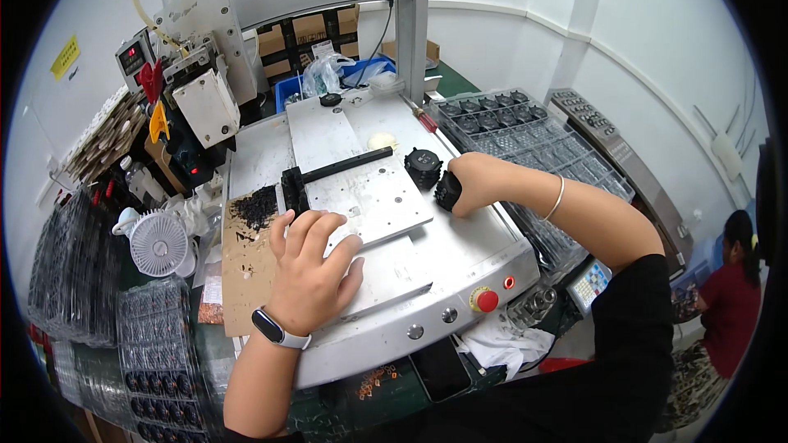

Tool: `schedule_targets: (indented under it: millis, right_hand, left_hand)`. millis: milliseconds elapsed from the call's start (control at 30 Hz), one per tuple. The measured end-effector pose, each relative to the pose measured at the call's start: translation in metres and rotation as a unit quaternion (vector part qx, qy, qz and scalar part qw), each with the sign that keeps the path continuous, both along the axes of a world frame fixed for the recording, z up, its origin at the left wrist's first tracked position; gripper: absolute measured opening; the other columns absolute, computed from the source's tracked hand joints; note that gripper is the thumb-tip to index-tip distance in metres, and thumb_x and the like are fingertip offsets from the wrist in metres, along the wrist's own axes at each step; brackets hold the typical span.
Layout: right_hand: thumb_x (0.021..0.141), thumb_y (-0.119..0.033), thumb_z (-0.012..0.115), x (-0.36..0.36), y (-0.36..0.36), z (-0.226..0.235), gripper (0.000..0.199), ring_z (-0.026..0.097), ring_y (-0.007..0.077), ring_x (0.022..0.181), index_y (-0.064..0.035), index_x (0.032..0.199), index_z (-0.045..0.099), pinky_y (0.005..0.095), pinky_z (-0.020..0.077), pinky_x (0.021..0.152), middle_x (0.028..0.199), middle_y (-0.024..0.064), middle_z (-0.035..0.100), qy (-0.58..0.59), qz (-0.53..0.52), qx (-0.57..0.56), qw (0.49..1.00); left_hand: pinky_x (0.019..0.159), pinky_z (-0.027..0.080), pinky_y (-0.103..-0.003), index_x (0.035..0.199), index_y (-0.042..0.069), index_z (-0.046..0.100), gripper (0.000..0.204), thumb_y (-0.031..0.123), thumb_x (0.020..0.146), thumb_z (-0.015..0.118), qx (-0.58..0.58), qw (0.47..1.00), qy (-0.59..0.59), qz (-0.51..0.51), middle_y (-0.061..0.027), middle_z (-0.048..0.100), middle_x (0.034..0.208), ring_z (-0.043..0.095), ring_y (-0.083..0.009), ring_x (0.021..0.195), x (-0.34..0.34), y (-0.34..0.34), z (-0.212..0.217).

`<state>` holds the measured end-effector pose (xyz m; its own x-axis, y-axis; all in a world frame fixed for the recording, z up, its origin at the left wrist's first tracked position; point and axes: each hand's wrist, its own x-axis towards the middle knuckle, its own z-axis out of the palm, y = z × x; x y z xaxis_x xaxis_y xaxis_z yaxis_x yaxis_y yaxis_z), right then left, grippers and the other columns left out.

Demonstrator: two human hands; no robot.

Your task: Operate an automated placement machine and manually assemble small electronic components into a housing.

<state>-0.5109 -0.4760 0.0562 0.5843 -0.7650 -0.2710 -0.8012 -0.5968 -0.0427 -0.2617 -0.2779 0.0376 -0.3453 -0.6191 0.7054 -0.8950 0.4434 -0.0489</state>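
My right hand grips a black ribbed round part over the right side of the machine's white bed. Just left of it stands a similar black round part, or a short stack of them. My left hand is open, its fingers spread and slightly bent, by the near left edge of a raised metal plate. Close to those fingertips is a black block, from which a black bar runs across the plate. Whether the left fingers touch the plate cannot be made out.
Clear trays with black round parts lie at the right. A red-handled screwdriver rests on the bed. Black scraps cover cardboard at the left, near a white fan. A red button sits in front. Another person sits far right.
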Motion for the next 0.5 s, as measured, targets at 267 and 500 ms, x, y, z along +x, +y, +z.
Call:
schedule_targets:
  millis: [267, 500]
  right_hand:
    - [0.066, -0.042, 0.080, -0.026, -0.072, 0.084, 0.061, 0.068, 0.0272, 0.087, 0.0018, 0.106, 0.066, 0.0362, 0.0533, 0.076, 0.097, 0.0171, 0.069, -0.062, -0.086, -0.011, 0.994]
    - [0.061, -0.034, 0.080, -0.029, -0.164, 0.018, 0.029, 0.068, 0.0262, 0.077, -0.0104, 0.077, 0.076, 0.0388, 0.0540, 0.069, 0.082, 0.0131, 0.072, 0.045, -0.074, -0.103, 0.991]
  left_hand:
    - [0.102, 0.028, -0.051, 0.091, 0.012, 0.064, 0.023, 0.014, 0.070, 0.073, 0.012, 1.000, -0.007, 0.007, -0.0084, 0.055, 0.112, 0.047, -0.0291, 0.113, 0.000, -0.001, 0.003]
    - [0.103, 0.028, -0.051, 0.090, 0.013, 0.065, 0.024, 0.015, 0.068, 0.073, 0.006, 1.000, -0.012, 0.021, -0.0082, 0.055, 0.111, 0.048, -0.0287, 0.112, 0.001, 0.000, 0.005]
